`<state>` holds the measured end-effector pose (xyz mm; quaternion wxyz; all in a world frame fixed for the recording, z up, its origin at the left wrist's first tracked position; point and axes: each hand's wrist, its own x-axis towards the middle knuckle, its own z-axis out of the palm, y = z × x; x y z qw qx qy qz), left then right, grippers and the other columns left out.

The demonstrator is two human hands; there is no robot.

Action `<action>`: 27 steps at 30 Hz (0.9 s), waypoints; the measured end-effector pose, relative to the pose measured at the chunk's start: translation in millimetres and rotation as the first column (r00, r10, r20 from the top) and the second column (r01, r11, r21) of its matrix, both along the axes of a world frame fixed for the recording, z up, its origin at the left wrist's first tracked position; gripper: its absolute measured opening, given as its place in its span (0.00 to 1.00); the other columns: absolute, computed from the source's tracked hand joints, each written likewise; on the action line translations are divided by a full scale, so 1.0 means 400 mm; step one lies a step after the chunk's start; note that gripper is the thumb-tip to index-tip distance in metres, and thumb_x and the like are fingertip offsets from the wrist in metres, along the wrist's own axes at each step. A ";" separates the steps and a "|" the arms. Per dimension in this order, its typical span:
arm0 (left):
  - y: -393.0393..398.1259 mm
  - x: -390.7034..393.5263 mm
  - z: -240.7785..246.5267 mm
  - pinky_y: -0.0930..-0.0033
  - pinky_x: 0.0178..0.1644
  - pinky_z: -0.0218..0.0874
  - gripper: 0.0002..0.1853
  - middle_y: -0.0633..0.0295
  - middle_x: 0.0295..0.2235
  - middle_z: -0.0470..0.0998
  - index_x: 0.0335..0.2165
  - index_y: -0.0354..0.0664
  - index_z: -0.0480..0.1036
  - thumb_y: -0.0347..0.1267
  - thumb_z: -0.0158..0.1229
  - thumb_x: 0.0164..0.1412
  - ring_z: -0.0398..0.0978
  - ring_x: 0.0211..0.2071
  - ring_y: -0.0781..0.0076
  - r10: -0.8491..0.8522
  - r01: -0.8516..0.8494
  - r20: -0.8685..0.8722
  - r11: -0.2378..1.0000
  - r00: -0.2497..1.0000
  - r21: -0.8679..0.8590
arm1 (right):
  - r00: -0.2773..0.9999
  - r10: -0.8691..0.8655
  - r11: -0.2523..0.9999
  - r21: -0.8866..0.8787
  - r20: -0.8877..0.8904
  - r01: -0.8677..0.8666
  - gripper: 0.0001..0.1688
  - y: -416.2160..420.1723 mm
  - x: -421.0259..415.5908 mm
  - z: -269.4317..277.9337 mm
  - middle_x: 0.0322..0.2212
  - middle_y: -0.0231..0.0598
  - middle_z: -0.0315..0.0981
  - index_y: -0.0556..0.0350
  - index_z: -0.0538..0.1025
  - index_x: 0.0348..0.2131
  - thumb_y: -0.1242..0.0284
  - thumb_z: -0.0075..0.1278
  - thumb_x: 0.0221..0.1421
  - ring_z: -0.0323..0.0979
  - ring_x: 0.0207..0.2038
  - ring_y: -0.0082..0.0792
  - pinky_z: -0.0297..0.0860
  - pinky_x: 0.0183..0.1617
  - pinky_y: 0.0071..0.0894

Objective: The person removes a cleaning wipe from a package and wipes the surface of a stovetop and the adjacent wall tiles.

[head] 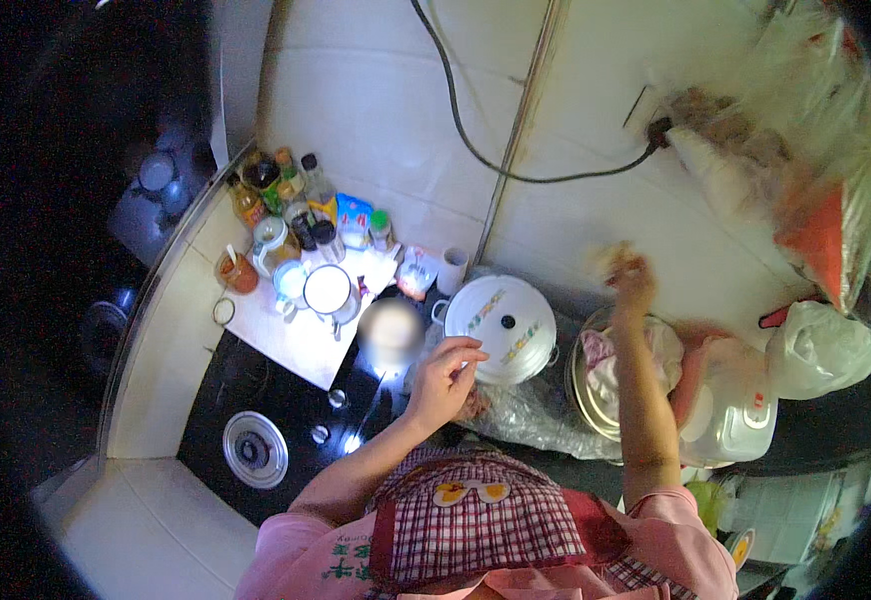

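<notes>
My left hand (441,382) is in front of a white enamel pot (509,321) whose lid has flower prints and a black knob. Its fingers are loosely curled with nothing visible between them. A clear plastic bag (537,426) with something reddish inside lies beside that wrist. Farther right, my right hand (635,294) is raised towards the tiled wall, above a round metal-rimmed basin (582,386). It grips a small yellowish-brown item (614,261), too blurred to name. A pink and white cloth or bag (599,356) shows in the basin, partly hidden by my right forearm.
A black gas hob (293,405) with a burner (255,450) is at left. Behind it stand several sauce bottles (261,174), a glass jug (276,244) and a white mug (328,289). A clear plastic container (735,405) and hanging plastic bags (840,172) crowd the right. A black cable (473,146) hangs along the wall.
</notes>
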<state>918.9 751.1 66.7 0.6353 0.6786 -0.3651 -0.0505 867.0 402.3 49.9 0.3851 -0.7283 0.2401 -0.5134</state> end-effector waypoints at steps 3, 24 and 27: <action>0.037 -0.014 -0.014 0.80 0.31 0.63 0.07 0.58 0.38 0.71 0.31 0.36 0.73 0.19 0.50 0.52 0.71 0.30 0.76 -0.015 0.040 -0.179 0.990 0.984 0.136 | 0.927 -0.177 0.984 0.074 0.331 0.162 0.13 -0.036 0.005 0.215 0.17 0.36 0.68 0.60 0.70 0.24 0.68 0.48 0.55 0.65 0.20 0.22 0.63 0.24 0.21; 0.055 -0.069 -0.035 0.76 0.31 0.65 0.07 0.56 0.37 0.72 0.32 0.35 0.73 0.19 0.51 0.51 0.73 0.29 0.72 0.201 -0.180 -0.068 0.955 0.977 0.236 | 0.834 -0.045 0.193 -0.824 -0.550 -0.533 0.08 0.089 0.412 -0.097 0.26 0.37 0.66 0.55 0.71 0.26 0.72 0.47 0.42 0.67 0.32 0.34 0.68 0.33 0.33; 0.070 -0.089 -0.027 0.75 0.33 0.66 0.07 0.56 0.37 0.72 0.32 0.34 0.73 0.19 0.51 0.51 0.73 0.32 0.71 0.217 -0.190 -0.099 0.954 0.971 0.232 | 0.878 -0.003 0.094 -0.874 -0.479 -0.476 0.08 0.097 0.430 -0.028 0.25 0.37 0.66 0.56 0.71 0.26 0.72 0.48 0.41 0.67 0.33 0.34 0.68 0.33 0.35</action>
